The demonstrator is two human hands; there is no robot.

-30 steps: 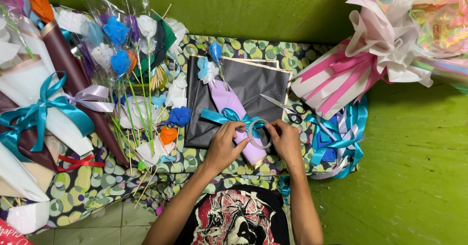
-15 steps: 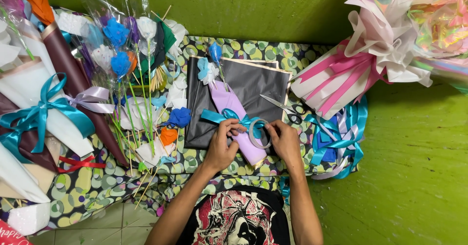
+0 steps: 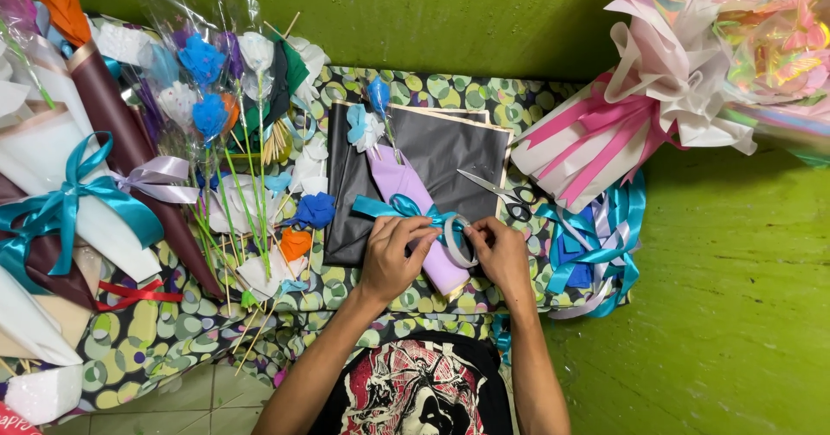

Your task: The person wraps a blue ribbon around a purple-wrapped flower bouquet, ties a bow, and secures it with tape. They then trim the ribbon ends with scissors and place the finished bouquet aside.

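While pinching teal ribbon: left hand, fingers curled.

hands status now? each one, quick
Left hand: fingers closed, pinching the teal ribbon bow on the lilac paper cone.
Right hand: closed on a clear tape roll.

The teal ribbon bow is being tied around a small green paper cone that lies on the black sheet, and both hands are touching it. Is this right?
Not quite: the cone is lilac, not green, as the head view shows. The rest holds: the teal ribbon bow sits around it on the black sheet, with the left hand and right hand on it.
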